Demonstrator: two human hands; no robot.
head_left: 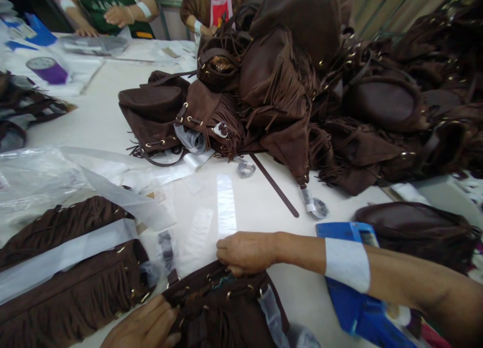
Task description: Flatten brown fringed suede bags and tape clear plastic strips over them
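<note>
Fingers of my right hand curl closed at the brown handbag's rim, any hold hidden; my left hand bends against its side, grip unclear. Pale worktop beneath, heaped fringed bags beyond, aproned people opposite.

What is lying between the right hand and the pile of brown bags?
The head view shows a white strip, a dark strap and a plastic-wrapped coil between the right hand and the pile.

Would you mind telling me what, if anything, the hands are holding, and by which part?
The right hand holds the brown fringed bag by its far rim; the left hand is at its left side.
</note>
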